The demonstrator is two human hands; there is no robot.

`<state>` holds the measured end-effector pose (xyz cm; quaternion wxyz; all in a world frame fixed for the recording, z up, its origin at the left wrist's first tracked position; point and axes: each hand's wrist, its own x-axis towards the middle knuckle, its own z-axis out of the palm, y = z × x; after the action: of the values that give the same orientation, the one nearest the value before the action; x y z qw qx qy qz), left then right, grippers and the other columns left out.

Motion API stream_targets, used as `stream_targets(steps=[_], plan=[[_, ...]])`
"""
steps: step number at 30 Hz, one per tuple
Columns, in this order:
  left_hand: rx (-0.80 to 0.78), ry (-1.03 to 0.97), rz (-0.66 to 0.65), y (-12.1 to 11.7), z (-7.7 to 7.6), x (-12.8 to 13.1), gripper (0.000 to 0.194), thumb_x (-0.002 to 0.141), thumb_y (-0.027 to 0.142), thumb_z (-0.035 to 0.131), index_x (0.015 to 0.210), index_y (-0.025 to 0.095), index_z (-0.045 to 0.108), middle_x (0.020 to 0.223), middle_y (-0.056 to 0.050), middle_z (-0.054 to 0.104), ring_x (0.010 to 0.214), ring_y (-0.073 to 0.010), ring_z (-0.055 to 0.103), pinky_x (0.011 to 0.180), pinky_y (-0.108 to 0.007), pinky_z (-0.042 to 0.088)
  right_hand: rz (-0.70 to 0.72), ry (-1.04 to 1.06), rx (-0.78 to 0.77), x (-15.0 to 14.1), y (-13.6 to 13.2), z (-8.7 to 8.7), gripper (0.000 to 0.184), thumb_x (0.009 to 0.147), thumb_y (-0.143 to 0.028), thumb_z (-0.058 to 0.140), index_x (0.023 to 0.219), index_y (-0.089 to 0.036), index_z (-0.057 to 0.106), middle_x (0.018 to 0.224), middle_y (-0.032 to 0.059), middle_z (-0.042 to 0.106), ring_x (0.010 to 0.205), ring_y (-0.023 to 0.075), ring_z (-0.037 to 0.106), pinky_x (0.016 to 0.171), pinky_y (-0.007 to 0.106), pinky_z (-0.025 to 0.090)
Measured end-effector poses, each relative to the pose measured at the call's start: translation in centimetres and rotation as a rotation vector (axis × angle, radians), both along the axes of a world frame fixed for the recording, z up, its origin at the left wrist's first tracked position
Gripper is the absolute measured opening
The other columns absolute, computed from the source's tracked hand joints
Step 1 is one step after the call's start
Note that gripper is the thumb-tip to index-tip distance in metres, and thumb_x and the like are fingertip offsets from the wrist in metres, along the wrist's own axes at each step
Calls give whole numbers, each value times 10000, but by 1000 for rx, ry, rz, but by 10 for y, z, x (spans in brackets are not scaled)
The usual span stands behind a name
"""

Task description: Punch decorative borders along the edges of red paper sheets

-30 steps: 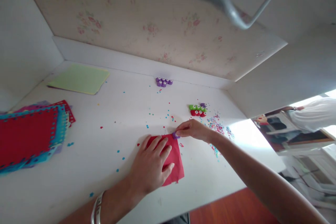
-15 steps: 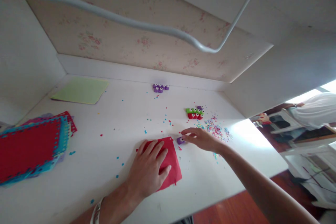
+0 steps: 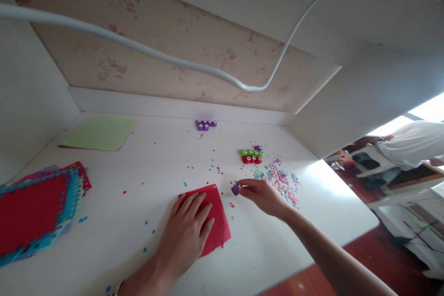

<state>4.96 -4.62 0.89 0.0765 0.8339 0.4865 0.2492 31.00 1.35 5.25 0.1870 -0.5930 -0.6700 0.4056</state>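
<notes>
My left hand [image 3: 187, 224] lies flat on a red sheet of paper [image 3: 219, 226], its fingers stretched out and a little apart. The paper rests on the white table [image 3: 114, 212], and part of it is hidden under that hand. Just right of the paper's far corner, my right hand [image 3: 262, 195] pinches a small purple paper punch [image 3: 235, 189] between thumb and fingers. The punch is tilted and apart from the paper. Whether it touches the table I cannot tell.
Green punches [image 3: 251, 152] and red punches [image 3: 252, 160] stand beyond my right hand, near scattered confetti [image 3: 280, 178]. Purple punches [image 3: 204, 125] sit by the back wall. Left are a stack of punched sheets [image 3: 31, 217] and green paper [image 3: 97, 133]. A cable [image 3: 156, 58] hangs above.
My right hand has closed on the purple punch and turned it from where it sat on the table. The left hand stays on the red paper. The camera view has shifted slightly.
</notes>
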Motion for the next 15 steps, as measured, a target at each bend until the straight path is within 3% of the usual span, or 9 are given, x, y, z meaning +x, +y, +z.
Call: stream_targets(steps=[3,5,9,15], plan=[[14,21,-9,2,-2,-1,298,937,285,527,1203,238,653,1328,-75,609,1208,-280,544,1080,-548,352,-93,84,63,23,21,10,335,831,-423,635,1110,-247,692,1063,48,737,915,209,696,804,356,555],[14,41,-24,3,-4,-1,303,927,272,540,1208,239,647,1318,-78,613,1199,-281,551,1067,-556,367,-160,26,144,43,43,22,387,829,-447,626,1147,-232,683,1012,56,746,876,211,694,761,355,555],[20,42,-19,5,-5,-1,300,911,254,556,1195,238,651,1303,-82,622,1183,-281,563,1052,-563,388,-184,-416,295,82,99,40,402,882,-453,540,1168,-212,689,845,64,755,701,210,687,670,347,536],[59,56,-29,6,-7,-2,311,900,260,563,1198,244,650,1283,-71,634,1160,-276,575,1035,-544,414,-20,-586,398,106,156,30,258,884,-266,540,1045,-254,742,1139,79,708,1039,267,647,930,393,469]])
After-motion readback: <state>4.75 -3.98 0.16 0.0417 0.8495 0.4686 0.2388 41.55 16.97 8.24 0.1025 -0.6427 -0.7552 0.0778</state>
